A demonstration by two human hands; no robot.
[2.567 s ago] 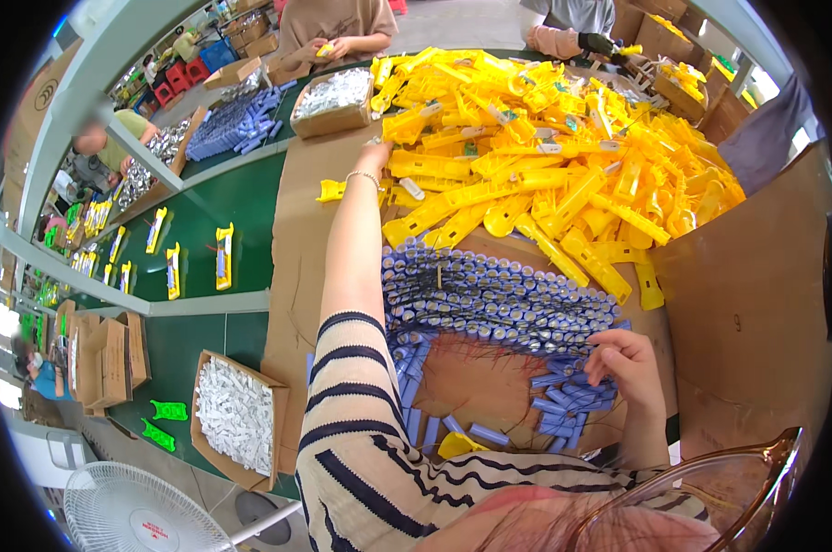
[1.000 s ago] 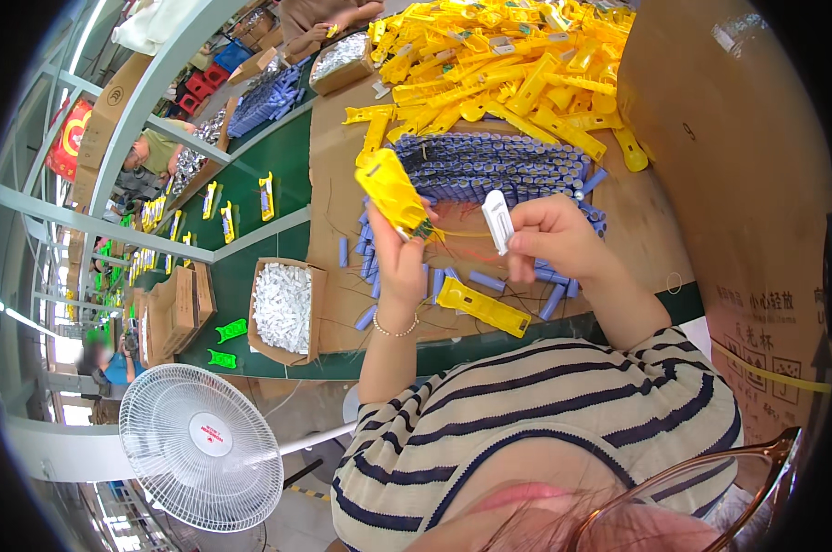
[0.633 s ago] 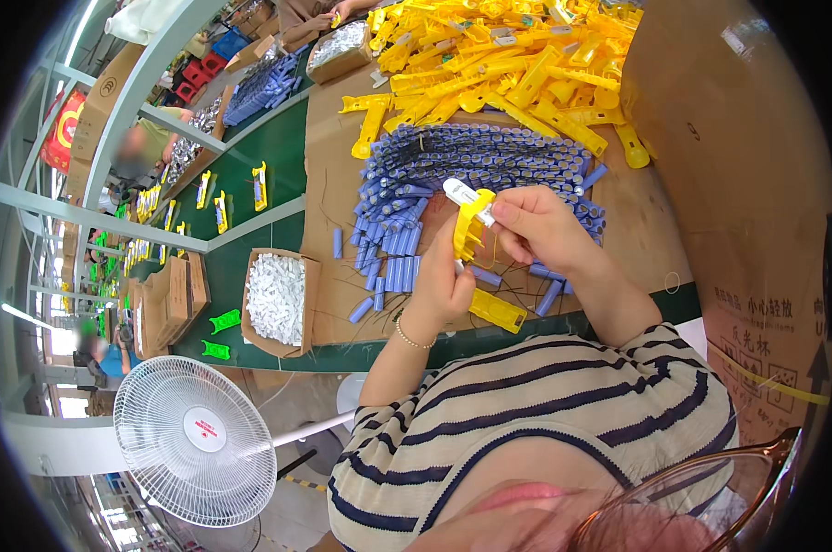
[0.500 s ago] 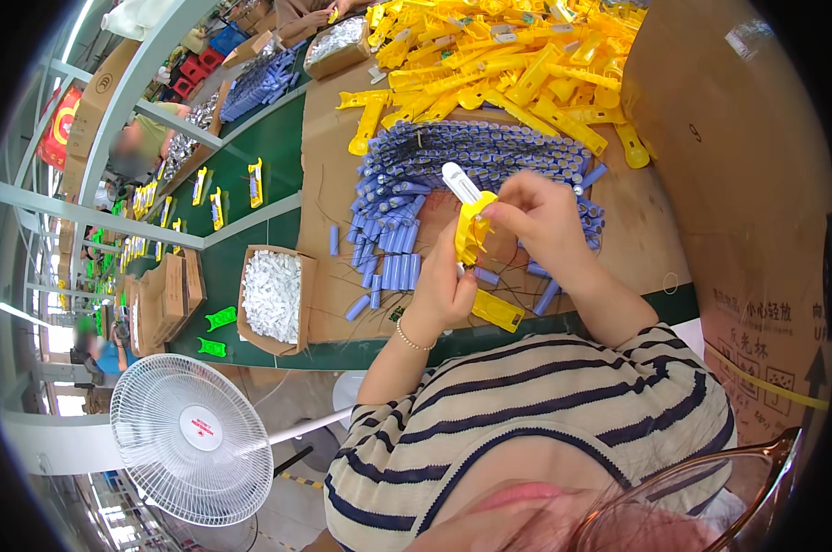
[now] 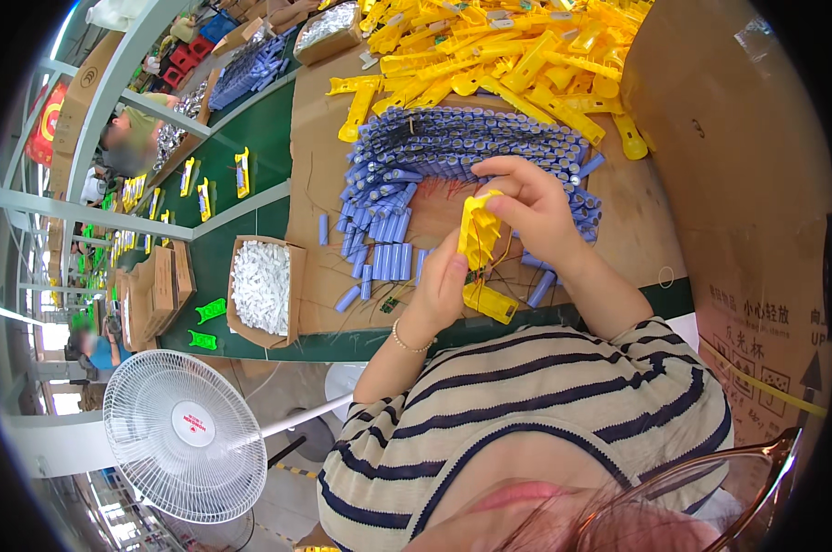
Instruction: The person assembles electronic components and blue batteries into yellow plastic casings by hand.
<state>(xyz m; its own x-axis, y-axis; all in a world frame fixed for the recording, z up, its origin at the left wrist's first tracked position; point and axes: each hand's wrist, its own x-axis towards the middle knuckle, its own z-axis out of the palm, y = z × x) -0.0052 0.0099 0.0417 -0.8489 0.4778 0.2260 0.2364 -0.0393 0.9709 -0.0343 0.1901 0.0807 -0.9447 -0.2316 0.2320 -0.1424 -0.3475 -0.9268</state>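
A yellow plastic housing (image 5: 478,235) is held up between my two hands above the cardboard-covered bench, tilted with its ribbed inside partly showing. My left hand (image 5: 442,287) grips its lower left side, thumb pressed along it. At the upper end, my right hand (image 5: 534,210) pinches the housing between thumb and bent fingers. Thin wires hang below it. Just under my hands lies another yellow housing (image 5: 490,303), with a small green circuit board (image 5: 390,304) to its left. Blue cylindrical cells (image 5: 393,262) with dark wires lie beyond and around my hands.
A heap of yellow housings (image 5: 517,64) covers the far side. An open carton of small white parts (image 5: 265,287) stands left, near green plastic pieces (image 5: 213,310). A tall cardboard wall (image 5: 720,156) bounds the right. A white fan (image 5: 190,428) and metal frame (image 5: 112,207) stand left.
The white strip that stuck out of the housing's top no longer shows. The housing has turned so its ribbed inside shows more, and my right fingers have shifted around its upper end.
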